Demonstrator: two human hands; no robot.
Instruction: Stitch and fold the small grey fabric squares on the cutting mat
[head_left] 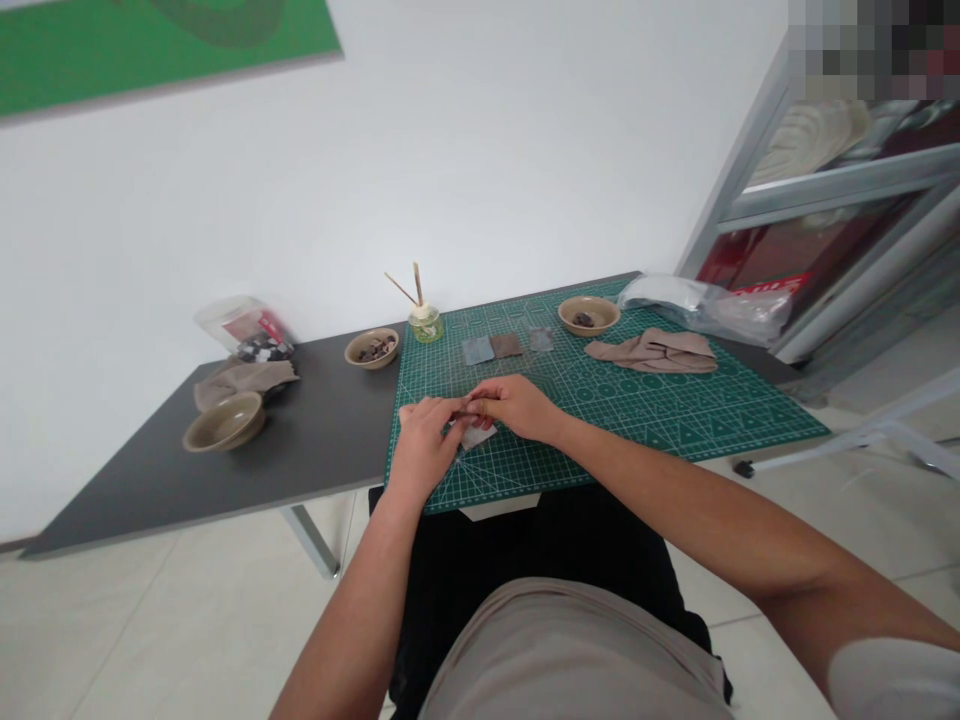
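Observation:
My left hand [429, 440] and my right hand [519, 407] meet over the front left part of the green cutting mat [600, 410]. The fingers of both are pinched together around something small and dark, too hidden to name. Just under the fingertips lies a small pale square [478, 434], partly covered by my hands. Beyond them, a light blue-grey square [478, 350], a brown square [506, 345] and a small clear packet [541, 339] lie in a row on the mat.
A bowl of small dark pieces [373, 348] stands left of a reed diffuser [426, 322]. Another bowl [589, 316] and a crumpled brown cloth [660, 351] are at right, near plastic bags [712, 305]. Far left, a tilted bowl [225, 422] leans by a cloth [244, 379].

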